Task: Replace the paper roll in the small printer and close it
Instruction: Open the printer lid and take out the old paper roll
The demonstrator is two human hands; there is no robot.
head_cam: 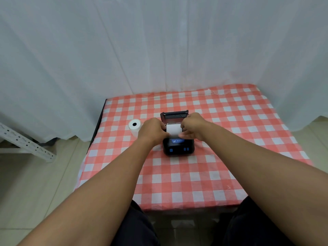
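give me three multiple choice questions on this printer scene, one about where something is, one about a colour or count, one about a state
1. Where does the spare paper roll lie?
A. on the tablecloth, on the person's left of the printer
B. on top of the printer lid
C. on the floor

2. What colour are the tablecloth checks?
A. blue and white
B. red and white
C. green and yellow

3. How does the printer lid stand?
A. shut
B. taken off and laid aside
C. open, tilted up at the back

Key:
1 A: the spare paper roll rests on the tablecloth, beside the left hand, left of the printer.
2 B: red and white squares cover the cloth.
3 C: the printer lid stands raised while the left hand and right hand hold a white paper roll at the bay.
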